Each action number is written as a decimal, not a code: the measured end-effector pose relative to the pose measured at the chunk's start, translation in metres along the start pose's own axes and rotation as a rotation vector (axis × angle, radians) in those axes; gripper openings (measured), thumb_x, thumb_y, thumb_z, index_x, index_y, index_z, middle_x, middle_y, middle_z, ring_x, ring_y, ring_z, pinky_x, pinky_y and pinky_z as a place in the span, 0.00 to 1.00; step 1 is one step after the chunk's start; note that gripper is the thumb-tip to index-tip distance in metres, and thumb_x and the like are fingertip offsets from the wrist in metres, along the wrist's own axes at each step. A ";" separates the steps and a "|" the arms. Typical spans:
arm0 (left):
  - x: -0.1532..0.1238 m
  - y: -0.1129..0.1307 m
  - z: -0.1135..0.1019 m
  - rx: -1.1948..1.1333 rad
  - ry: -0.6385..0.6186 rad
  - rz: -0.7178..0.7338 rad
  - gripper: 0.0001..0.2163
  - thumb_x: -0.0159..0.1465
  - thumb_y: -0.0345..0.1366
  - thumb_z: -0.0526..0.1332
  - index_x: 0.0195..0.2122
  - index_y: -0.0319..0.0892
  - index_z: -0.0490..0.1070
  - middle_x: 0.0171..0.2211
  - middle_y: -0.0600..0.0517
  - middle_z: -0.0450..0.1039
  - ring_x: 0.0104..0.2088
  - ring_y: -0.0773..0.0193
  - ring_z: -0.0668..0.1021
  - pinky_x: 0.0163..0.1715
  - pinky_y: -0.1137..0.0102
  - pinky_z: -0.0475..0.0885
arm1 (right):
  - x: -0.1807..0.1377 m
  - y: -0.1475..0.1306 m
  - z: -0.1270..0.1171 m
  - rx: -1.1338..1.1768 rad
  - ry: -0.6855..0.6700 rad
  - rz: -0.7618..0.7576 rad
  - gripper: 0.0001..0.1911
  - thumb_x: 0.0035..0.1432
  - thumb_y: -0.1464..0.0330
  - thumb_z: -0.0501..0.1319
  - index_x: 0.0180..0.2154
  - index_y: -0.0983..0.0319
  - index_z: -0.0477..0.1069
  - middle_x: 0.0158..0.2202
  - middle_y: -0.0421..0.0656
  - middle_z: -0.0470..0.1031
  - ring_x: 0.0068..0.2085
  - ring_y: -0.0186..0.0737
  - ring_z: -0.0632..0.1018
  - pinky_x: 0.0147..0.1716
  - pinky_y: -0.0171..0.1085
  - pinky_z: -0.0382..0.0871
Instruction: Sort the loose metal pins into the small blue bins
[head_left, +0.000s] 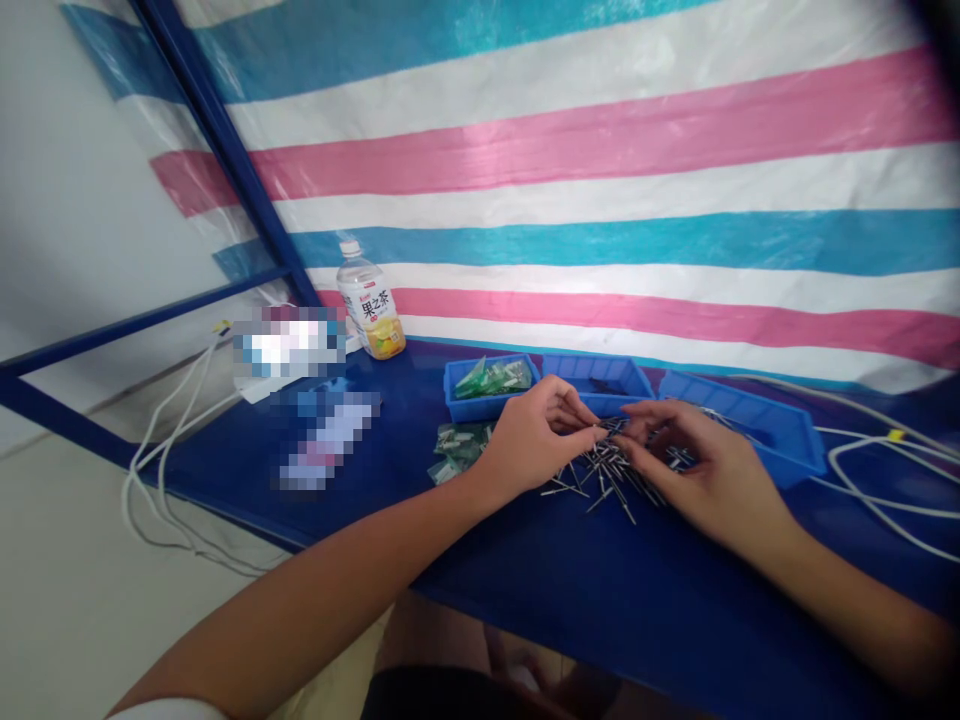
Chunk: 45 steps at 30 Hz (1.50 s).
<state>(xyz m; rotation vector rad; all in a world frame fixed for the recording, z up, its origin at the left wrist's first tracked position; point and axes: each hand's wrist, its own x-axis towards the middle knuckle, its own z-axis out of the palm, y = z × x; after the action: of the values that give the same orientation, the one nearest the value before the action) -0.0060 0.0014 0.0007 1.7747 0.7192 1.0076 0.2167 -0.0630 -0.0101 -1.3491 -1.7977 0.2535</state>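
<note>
A heap of small metal pins (609, 472) lies on the blue table (570, 580) in front of me. My left hand (534, 436) is curled at the heap's left edge, its fingertips pinched on several pins. My right hand (705, 470) rests on the heap's right side with fingers bent down among the pins; what it holds, if anything, is hidden. The fingertips of both hands almost meet over the heap.
Three blue trays stand behind the heap: the left tray (486, 384) holds small green packets, the middle tray (597, 378) and right tray (750, 420) look nearly bare. More packets (457, 448) lie loose. A drink bottle (370, 300), white cables (885, 470) and a striped tarp (600, 160) surround them.
</note>
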 end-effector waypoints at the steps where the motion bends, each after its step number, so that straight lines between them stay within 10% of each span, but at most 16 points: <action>1: 0.000 0.000 -0.001 0.031 -0.003 0.004 0.13 0.64 0.38 0.72 0.41 0.44 0.68 0.41 0.47 0.83 0.41 0.59 0.86 0.46 0.60 0.84 | 0.000 -0.001 0.000 0.004 0.008 0.003 0.16 0.67 0.59 0.67 0.54 0.54 0.75 0.40 0.43 0.81 0.34 0.41 0.80 0.28 0.39 0.75; 19: 0.001 -0.005 0.001 -0.021 -0.086 0.064 0.14 0.66 0.32 0.70 0.52 0.41 0.75 0.48 0.43 0.84 0.46 0.58 0.87 0.53 0.60 0.83 | 0.004 -0.004 -0.001 -0.034 -0.222 -0.104 0.12 0.72 0.61 0.59 0.43 0.55 0.81 0.40 0.45 0.82 0.36 0.43 0.81 0.32 0.40 0.75; 32: 0.001 -0.012 -0.004 0.658 -0.206 0.173 0.20 0.71 0.43 0.65 0.60 0.40 0.76 0.59 0.42 0.80 0.58 0.46 0.81 0.61 0.50 0.74 | 0.010 0.006 -0.003 0.358 -0.068 0.377 0.21 0.67 0.47 0.64 0.40 0.58 0.77 0.29 0.41 0.76 0.26 0.35 0.72 0.23 0.33 0.67; 45: 0.004 -0.019 -0.006 0.703 -0.244 0.203 0.12 0.69 0.35 0.65 0.53 0.42 0.81 0.51 0.46 0.85 0.51 0.50 0.84 0.54 0.54 0.78 | 0.010 0.011 0.002 0.733 0.023 0.560 0.17 0.63 0.51 0.70 0.42 0.57 0.75 0.27 0.37 0.73 0.23 0.31 0.67 0.18 0.29 0.59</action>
<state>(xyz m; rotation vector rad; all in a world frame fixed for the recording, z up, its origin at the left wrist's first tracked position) -0.0104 0.0148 -0.0141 2.5695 0.8067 0.6796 0.2224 -0.0489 -0.0131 -1.2486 -1.0812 1.0740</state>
